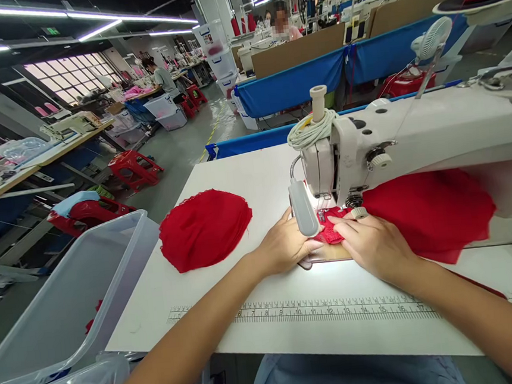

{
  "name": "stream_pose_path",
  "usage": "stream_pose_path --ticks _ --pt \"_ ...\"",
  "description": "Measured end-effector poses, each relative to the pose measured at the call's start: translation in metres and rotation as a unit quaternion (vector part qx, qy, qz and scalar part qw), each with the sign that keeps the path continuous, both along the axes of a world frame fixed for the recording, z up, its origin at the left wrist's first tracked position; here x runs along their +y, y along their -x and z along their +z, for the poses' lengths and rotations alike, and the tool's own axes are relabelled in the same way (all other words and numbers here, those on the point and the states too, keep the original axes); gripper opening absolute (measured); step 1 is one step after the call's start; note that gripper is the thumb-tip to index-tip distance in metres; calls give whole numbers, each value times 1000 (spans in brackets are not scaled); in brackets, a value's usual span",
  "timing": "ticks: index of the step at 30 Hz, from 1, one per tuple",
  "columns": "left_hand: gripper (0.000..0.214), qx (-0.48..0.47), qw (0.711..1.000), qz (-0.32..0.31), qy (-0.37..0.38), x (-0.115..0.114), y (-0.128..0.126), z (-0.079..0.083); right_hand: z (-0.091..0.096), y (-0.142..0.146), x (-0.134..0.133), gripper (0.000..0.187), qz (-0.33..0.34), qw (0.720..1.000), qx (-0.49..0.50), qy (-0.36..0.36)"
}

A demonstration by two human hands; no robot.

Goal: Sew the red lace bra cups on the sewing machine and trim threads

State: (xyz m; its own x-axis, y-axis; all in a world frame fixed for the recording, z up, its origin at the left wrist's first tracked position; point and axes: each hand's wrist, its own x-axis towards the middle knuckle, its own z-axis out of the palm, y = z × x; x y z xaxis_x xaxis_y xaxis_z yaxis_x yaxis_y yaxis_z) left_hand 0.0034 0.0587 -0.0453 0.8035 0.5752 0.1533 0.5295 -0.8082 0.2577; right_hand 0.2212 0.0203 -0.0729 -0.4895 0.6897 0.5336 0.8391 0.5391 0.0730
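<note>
A white sewing machine [412, 136] stands on a white table [255, 180]. Under its needle lies a small red fabric piece [331, 228]. My left hand [283, 246] rests on the table left of the needle, fingers together and pressing the piece's left edge. My right hand [375, 244] lies flat over the piece's right side, fingers pointing at the presser foot. More red fabric [432, 212] spreads under the machine arm to the right. A stack of round red pieces [204, 227] sits apart on the table's left.
A clear plastic bin [67, 292] with a few red scraps stands at the table's left edge. A printed ruler [338, 309] runs along the table front. Red stools, other workbenches and other people fill the hall behind.
</note>
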Motion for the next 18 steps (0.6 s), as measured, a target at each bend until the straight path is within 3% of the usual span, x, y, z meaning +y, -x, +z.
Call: stream_pose_path --ticks 4,10,18 --pt "36 -36 999 -15 10 18 0 -4 1 3 4 27 -60 998 -11 10" --pt "25 -118 984 -29 -132 17 0 -14 -2 -2 9 27 -7 1000 -4 -10" --pt "29 -35 987 -61 -147 8 -10 -10 -2 -3 9 25 -3 1000 4 5"
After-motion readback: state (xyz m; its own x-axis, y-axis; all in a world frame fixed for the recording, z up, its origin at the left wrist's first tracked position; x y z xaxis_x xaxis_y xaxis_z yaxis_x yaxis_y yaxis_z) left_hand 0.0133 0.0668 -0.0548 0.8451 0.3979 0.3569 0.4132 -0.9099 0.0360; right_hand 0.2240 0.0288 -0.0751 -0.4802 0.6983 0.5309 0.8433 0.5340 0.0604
